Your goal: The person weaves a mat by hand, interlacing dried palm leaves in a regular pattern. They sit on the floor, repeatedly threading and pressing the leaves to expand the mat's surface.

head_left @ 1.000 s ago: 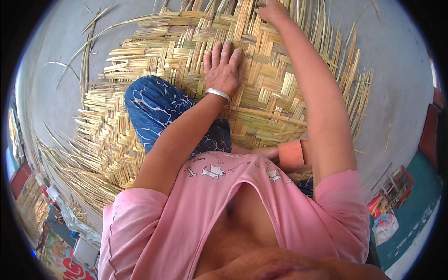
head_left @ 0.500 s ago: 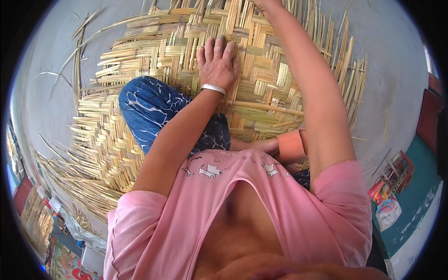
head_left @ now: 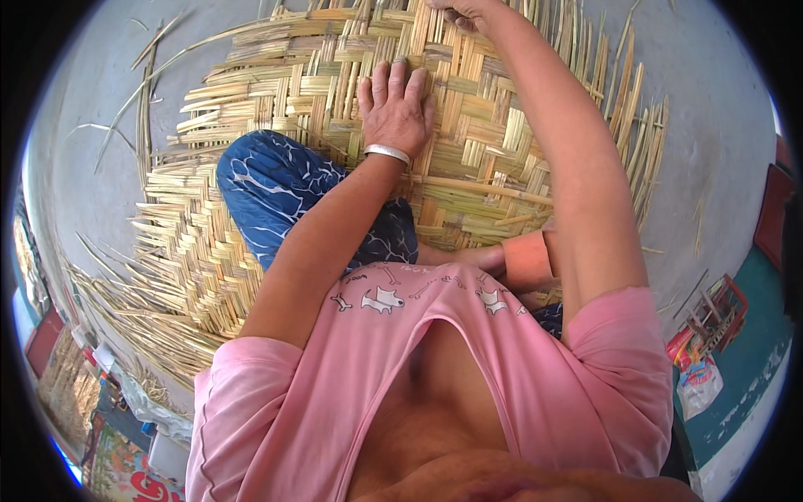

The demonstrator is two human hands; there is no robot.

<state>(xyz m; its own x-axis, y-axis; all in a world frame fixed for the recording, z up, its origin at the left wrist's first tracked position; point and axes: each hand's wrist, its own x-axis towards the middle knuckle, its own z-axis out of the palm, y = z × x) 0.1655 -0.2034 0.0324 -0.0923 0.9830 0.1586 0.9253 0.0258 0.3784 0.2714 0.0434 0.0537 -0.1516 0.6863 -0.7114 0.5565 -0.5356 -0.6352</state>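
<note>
A mat woven of split, straw-coloured reed strips [head_left: 477,159] spreads on the floor under and before me. My left hand [head_left: 395,109], with a silver bangle [head_left: 387,153] at its wrist, lies on the weave with fingers stretched forward and nothing in its grasp. At the top edge of the view my right hand [head_left: 470,15] has its fingers curled in over the far part of the mat, beside upright pale strips [head_left: 421,32]. Part of that hand is cut off, and what its fingertips pinch cannot be made out.
My bent knee in blue patterned cloth [head_left: 276,188] rests on the mat. An orange band [head_left: 529,259] is near my foot. Loose reed strips [head_left: 144,109] lie on the grey floor [head_left: 71,180] at left. A small wooden rack [head_left: 718,314] and a plastic bag [head_left: 699,386] stand at right.
My right hand has moved a little left and nearer, showing more curled fingers. My left hand stays pressed on the same part of the mat; the whole view has shifted slightly.
</note>
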